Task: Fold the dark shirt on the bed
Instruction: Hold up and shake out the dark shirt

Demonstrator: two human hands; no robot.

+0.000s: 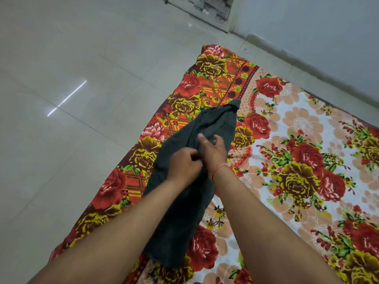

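Observation:
The dark grey shirt point(217, 124) lies as a long narrow strip along the left border of the flowered bed sheet point(303, 128), collar end pointing away from me. My left hand point(183, 162) has curled fingers that pinch the cloth near the strip's middle. Beside it, my right hand point(213, 149) lies flat on the shirt with fingers spread, a red thread around its wrist. Both forearms cover much of the shirt's near half.
The sheet with red and yellow roses covers a low bed that runs to the right. Pale glossy floor tiles point(71, 89) lie to the left. A wall and a doorway point(215, 9) stand at the far side.

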